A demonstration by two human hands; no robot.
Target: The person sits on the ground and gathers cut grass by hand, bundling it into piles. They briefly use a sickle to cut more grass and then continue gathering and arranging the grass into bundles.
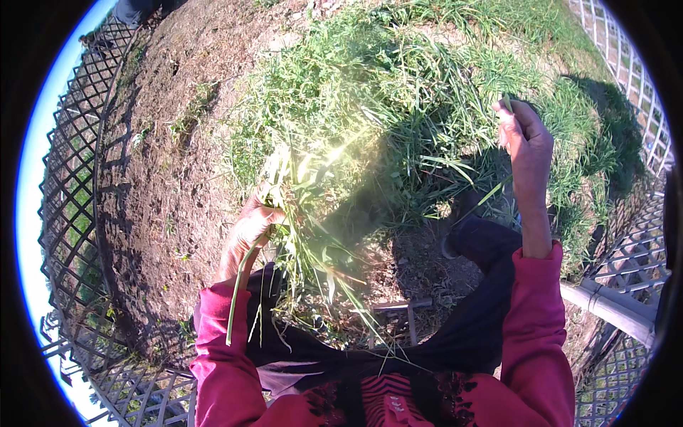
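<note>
My left hand [259,221] is closed around a bunch of cut green grass and weeds [304,240], whose stems and blades hang down over my lap. On the right, my right hand [520,125] is raised over the greenery with a green blade of grass [507,102] pinched between thumb and fingers. Between and beyond both hands spreads a large heap of green grass and leafy weeds [427,107], partly in shadow. Glare blurs its middle.
Bare brown soil [160,96] lies to the left, bounded by a dark lattice fence [80,176]. A pale lattice fence [635,80] and a rail [608,309] are at the right. A small wooden frame [411,309] lies between my legs. Part of a dark-clothed person [133,10] shows at top left.
</note>
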